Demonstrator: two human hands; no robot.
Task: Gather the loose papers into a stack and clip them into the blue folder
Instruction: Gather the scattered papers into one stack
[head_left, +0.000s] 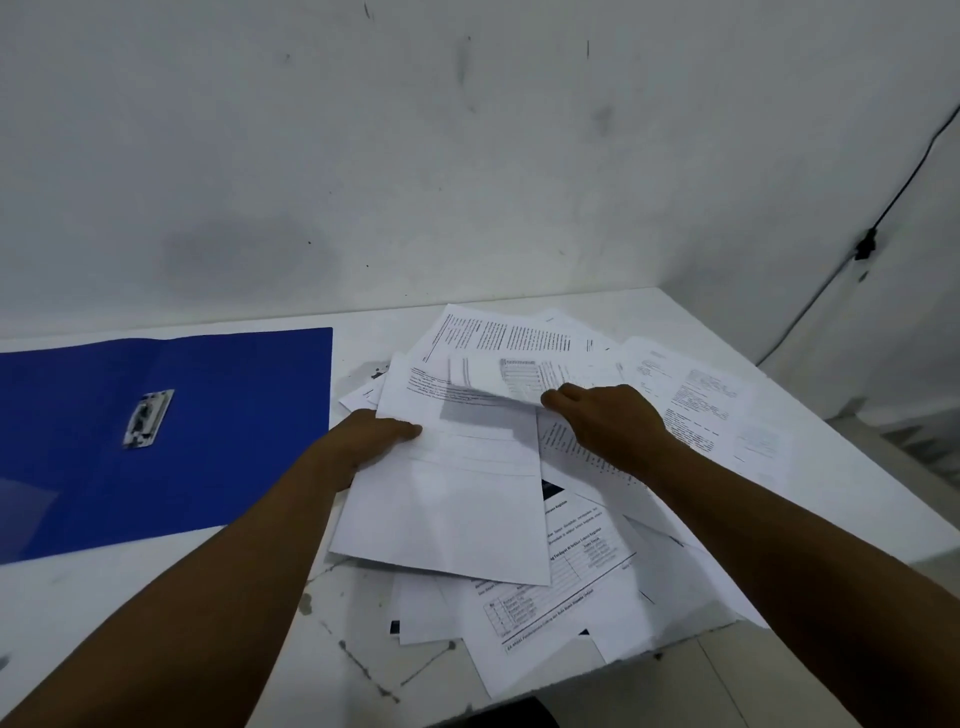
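Several loose printed papers (571, 587) lie scattered and overlapping on the right half of the white table. My left hand (371, 436) grips the left edge of a mostly blank sheet (457, 514) on top of the pile. My right hand (605, 423) pinches the curled near edge of another printed sheet (498, 376) and lifts it off the pile. The blue folder (228, 431) lies open and flat at the left, with its metal clip (148, 418) near the middle fold. Nothing is in the folder.
The white table (130, 597) stands against a stained white wall (467, 156), with a second wall at the right. A black cable (878, 228) runs down that right wall. Some papers overhang the table's near right edge (675, 649).
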